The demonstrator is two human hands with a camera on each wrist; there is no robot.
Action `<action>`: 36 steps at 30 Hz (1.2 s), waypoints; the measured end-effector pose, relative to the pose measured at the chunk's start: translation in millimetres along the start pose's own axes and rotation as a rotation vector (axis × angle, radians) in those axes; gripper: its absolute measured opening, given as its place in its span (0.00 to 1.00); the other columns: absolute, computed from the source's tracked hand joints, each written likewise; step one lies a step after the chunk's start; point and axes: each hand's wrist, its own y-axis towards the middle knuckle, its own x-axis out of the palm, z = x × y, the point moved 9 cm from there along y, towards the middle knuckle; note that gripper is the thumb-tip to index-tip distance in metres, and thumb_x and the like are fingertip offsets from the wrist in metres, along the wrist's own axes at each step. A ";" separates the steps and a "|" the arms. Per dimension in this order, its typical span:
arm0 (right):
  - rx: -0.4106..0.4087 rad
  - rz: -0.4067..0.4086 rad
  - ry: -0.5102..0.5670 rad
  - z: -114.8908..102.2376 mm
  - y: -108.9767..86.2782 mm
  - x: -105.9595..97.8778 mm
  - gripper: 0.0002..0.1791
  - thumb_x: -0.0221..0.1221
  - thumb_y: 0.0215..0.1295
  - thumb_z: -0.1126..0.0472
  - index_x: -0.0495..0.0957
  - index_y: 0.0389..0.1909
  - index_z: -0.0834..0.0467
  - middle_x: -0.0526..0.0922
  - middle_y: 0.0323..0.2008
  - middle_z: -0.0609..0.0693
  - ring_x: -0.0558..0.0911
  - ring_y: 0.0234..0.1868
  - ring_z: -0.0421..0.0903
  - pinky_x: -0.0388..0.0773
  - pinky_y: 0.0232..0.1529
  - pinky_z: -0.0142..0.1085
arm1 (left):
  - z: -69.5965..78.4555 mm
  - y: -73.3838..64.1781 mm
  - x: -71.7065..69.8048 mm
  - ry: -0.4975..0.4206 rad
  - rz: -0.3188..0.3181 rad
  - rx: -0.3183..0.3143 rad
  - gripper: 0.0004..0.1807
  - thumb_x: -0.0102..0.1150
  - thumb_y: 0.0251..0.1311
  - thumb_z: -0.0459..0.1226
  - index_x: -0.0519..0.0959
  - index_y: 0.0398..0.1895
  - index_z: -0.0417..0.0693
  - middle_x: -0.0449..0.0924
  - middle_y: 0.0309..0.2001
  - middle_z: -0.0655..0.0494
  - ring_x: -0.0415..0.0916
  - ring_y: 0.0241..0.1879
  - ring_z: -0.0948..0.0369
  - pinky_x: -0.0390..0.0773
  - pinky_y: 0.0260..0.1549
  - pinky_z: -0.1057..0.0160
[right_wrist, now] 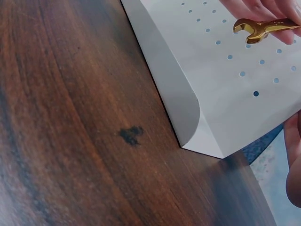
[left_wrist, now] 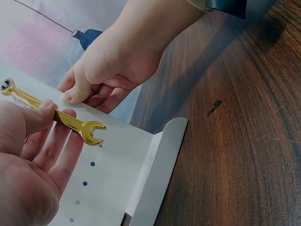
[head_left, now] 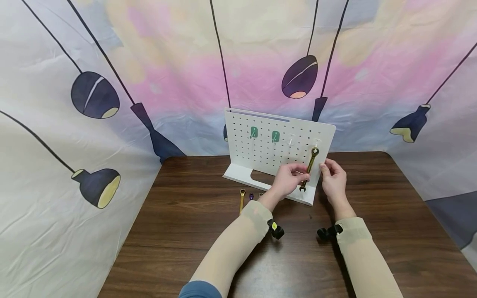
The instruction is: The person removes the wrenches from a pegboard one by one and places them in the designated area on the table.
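My left hand pinches a gold combination wrench by its shaft, between thumb and fingers. The wrench stands nearly upright in front of the right part of a white pegboard, ring end up near a clear hook; whether the ring hangs on it I cannot tell. In the left wrist view the open jaw of the wrench points toward the board's base. My right hand grips the board's right edge, thumb on the front face and fingers behind. Only part of that hand shows in the right wrist view.
Two green hooks and another clear hook are on the board's upper part. A gold wrench, a purple tool end and a ring end lie on the wooden table, partly behind my left arm. A patterned cloth hangs behind.
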 end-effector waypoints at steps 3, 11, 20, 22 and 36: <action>-0.002 0.002 0.001 3.3 1.5 0.2 0.14 0.59 0.80 0.67 0.81 0.58 0.73 0.79 0.33 0.37 0.74 0.37 0.36 0.73 0.38 0.23 | 1.0 -1.7 -0.7 0.005 0.000 -0.007 0.10 0.71 0.67 0.28 0.90 0.49 0.42 0.88 0.35 0.63 0.85 0.34 0.67 0.88 0.36 0.67; -0.001 0.025 0.007 33.2 13.7 -1.8 0.15 0.59 0.80 0.66 0.81 0.59 0.72 0.78 0.32 0.33 0.73 0.36 0.35 0.72 0.38 0.23 | 1.6 -4.3 0.2 -0.022 -0.008 -0.004 0.10 0.71 0.67 0.27 0.89 0.49 0.41 0.88 0.35 0.63 0.86 0.34 0.66 0.89 0.36 0.65; -0.021 0.010 0.031 4.9 3.6 -0.3 0.14 0.59 0.79 0.69 0.80 0.56 0.75 0.79 0.31 0.36 0.74 0.35 0.35 0.73 0.37 0.22 | 5.5 -10.1 0.6 -0.052 -0.025 -0.013 0.11 0.70 0.67 0.27 0.89 0.51 0.40 0.88 0.35 0.61 0.87 0.34 0.63 0.90 0.37 0.63; -0.023 0.005 0.031 -0.6 1.9 -0.1 0.14 0.59 0.79 0.69 0.80 0.56 0.75 0.79 0.32 0.36 0.74 0.35 0.35 0.73 0.37 0.22 | 6.4 -11.3 0.4 -0.057 -0.025 -0.016 0.11 0.70 0.67 0.27 0.89 0.51 0.40 0.88 0.35 0.61 0.87 0.34 0.63 0.90 0.37 0.63; -0.035 0.008 0.017 -9.3 -1.8 -1.0 0.13 0.60 0.78 0.70 0.81 0.55 0.76 0.78 0.30 0.38 0.73 0.34 0.35 0.72 0.36 0.23 | 7.6 -18.9 4.8 -0.168 -0.042 -0.036 0.10 0.70 0.67 0.25 0.87 0.50 0.36 0.88 0.35 0.56 0.88 0.33 0.63 0.90 0.34 0.61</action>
